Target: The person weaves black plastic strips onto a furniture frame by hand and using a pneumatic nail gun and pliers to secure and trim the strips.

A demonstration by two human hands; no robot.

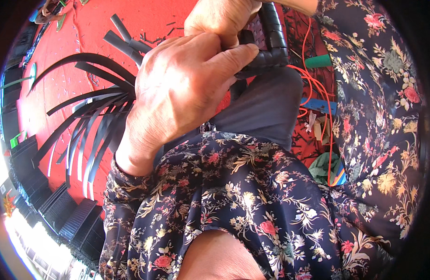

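My left hand (pixel 177 88) is closed, with its thumb stretched along a black frame (pixel 275 35) wrapped in flat strips. The wrapped corner of this frame rests near my knee, and a patch of dark purplish weave (pixel 255 29) shows inside it. Just beyond, my right hand (pixel 219 18) is bent down against the left one, fingers curled. What its fingertips grip is hidden behind the left hand. Long black flat strips (pixel 91 93) fan out to the left from behind my left wrist, and several wider strip ends (pixel 124 44) stick out above it.
Red flooring (pixel 47 102) is littered with dark scraps. Black woven panels or boxes (pixel 75 217) line the left side. To the right lie an orange cord (pixel 313 81), a green tube (pixel 317 61), a blue piece (pixel 323 106) and green cloth (pixel 323 168). Another person's hand (pixel 46 16) shows far left.
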